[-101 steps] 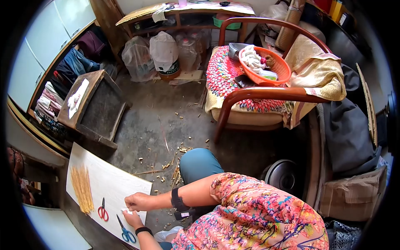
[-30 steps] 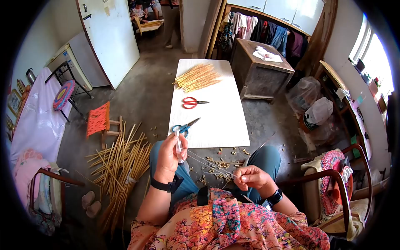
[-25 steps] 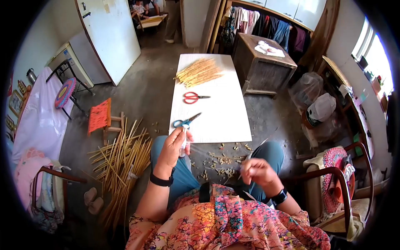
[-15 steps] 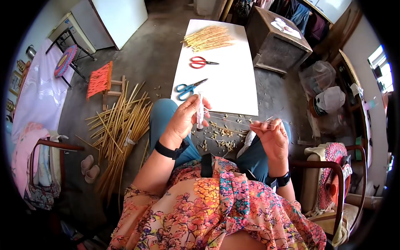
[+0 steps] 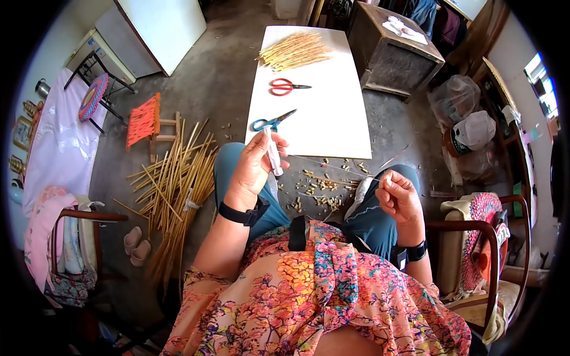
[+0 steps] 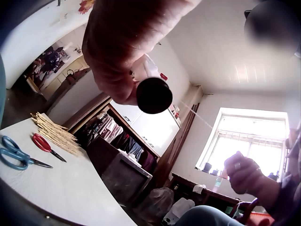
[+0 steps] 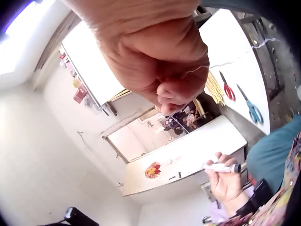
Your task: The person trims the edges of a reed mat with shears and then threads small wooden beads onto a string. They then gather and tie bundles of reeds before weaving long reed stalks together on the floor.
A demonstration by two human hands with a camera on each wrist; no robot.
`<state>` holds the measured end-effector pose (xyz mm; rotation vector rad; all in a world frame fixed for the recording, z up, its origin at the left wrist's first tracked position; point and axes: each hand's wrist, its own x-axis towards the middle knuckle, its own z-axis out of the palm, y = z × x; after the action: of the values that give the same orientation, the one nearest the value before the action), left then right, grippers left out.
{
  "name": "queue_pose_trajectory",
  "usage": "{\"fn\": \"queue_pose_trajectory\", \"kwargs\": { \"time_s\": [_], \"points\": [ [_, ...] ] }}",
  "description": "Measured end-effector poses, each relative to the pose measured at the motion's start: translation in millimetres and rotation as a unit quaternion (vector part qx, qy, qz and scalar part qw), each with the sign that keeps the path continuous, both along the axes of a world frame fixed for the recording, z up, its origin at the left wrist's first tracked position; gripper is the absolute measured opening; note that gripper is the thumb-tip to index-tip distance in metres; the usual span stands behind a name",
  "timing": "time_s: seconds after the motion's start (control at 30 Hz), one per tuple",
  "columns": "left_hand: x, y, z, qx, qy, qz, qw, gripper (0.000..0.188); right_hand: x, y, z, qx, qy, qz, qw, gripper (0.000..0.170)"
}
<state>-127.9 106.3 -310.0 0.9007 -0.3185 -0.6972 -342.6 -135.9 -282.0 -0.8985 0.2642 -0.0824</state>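
In the head view my left hand holds a slim white thread spool with a dark end, tilted between thumb and fingers above my left knee. White thread stretches from it to my right hand, which pinches the strand with curled fingers. The right wrist view shows a loose tail of thread trailing past the fingers. On the white board ahead lie blue-handled scissors, close behind the spool in this view. Farther back are red-handled scissors and a bundle of straw-coloured stalks.
Long stalks lie heaped on the floor at left, beside an orange woven stool. Short cut pieces litter the floor before my knees. A wooden cabinet stands at back right, an armchair at near right.
Earlier both hands were together over the board's near end. Since then they have drawn apart with thread between them. Lately the right hand's fingers curled in and it shifted slightly right; the spool tilted.
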Motion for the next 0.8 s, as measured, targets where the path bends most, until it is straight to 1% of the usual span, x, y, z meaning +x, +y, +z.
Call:
{"fn": "queue_pose_trajectory", "kwargs": {
  "time_s": [0.03, 0.07, 0.1, 0.13, 0.2, 0.23, 0.3, 0.33, 0.37, 0.43, 0.47, 0.5, 0.57, 0.63, 0.7, 0.73, 0.8],
  "points": [
    [1, 0, -1, 0.001, 0.0, -0.001, 1.0, 0.032, -2, -2, -4, -0.042, 0.034, 0.0, 0.999, 0.015],
    [2, 0, -1, -0.012, 0.033, 0.017, 0.999, 0.032, -4, -5, -9, -0.065, 0.039, 0.005, 0.997, 0.016],
    [2, -1, -1, -0.024, 0.066, 0.034, 0.997, 0.032, -5, -4, -11, -0.065, 0.039, 0.004, 0.997, 0.016],
    [5, -1, -4, -0.024, 0.065, 0.032, 0.997, 0.032, -6, -3, -12, -0.085, 0.061, -0.002, 0.995, 0.017],
    [10, -3, -12, -0.064, 0.122, 0.055, 0.989, 0.029, -9, -3, -16, -0.124, 0.091, -0.003, 0.988, 0.018],
    [13, -6, -15, -0.062, 0.121, 0.051, 0.989, 0.029, -10, -2, -18, -0.122, 0.09, -0.008, 0.988, 0.018],
    [18, -14, -15, -0.106, 0.126, 0.114, 0.98, 0.024, -14, 2, -19, -0.197, 0.136, -0.006, 0.971, 0.017],
    [19, -19, -13, -0.092, 0.112, 0.149, 0.978, 0.022, -18, 3, -22, -0.2, 0.134, 0.0, 0.971, 0.018],
    [22, -22, -15, -0.092, 0.11, 0.146, 0.979, 0.022, -22, 3, -22, -0.199, 0.132, -0.003, 0.971, 0.018],
    [28, -29, -27, -0.015, 0.095, 0.218, 0.971, 0.019, -32, 1, -21, -0.199, 0.081, 0.018, 0.976, 0.018],
    [30, -33, -34, 0.02, 0.094, 0.24, 0.966, 0.017, -37, 0, -23, -0.213, 0.062, 0.011, 0.975, 0.017],
    [34, -36, -46, 0.02, 0.093, 0.238, 0.966, 0.017, -40, -2, -23, -0.213, 0.062, 0.009, 0.975, 0.017],
    [41, -42, -72, 0.082, 0.095, 0.21, 0.97, 0.016, -46, -6, -22, -0.133, 0.037, -0.04, 0.99, 0.015],
    [36, -53, -78, 0.114, 0.135, 0.186, 0.967, 0.015, -46, -12, -22, -0.113, 0.026, -0.064, 0.991, 0.015],
    [41, -64, -94, 0.1, 0.173, 0.164, 0.966, 0.018, -42, -19, -25, -0.043, 0.0, -0.144, 0.989, 0.014],
    [45, -70, -101, 0.1, 0.173, 0.162, 0.966, 0.018, -40, -21, -22, -0.038, 0.01, -0.172, 0.984, 0.013],
    [51, -83, -111, 0.116, 0.173, 0.172, 0.963, 0.019, -41, -25, -19, -0.027, 0.011, -0.18, 0.983, 0.013]
  ]
}}
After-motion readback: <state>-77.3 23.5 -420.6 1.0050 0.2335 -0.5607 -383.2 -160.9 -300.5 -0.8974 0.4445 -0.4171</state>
